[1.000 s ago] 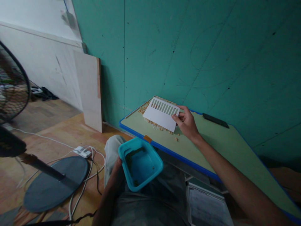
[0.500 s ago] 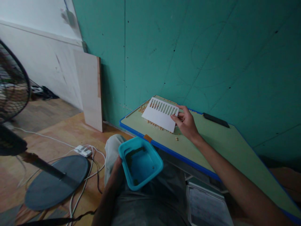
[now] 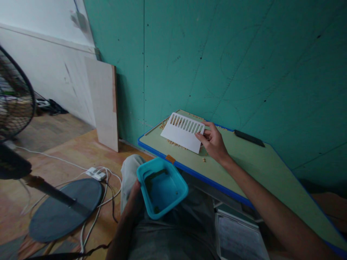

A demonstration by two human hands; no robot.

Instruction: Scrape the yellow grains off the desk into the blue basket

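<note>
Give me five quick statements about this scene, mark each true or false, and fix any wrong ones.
1. The right hand holds a flat white sheet with slots. True.
2. The left hand rests on the pale green, blue-edged tabletop. False: it holds a squarish turquoise plastic container.
3. Small yellowish grains lie along the sheet's near edge. True.
4. The container is filled to the brim. False: much of its bottom shows.
5. A long black bar lies at the tabletop's far edge. True.
</note>
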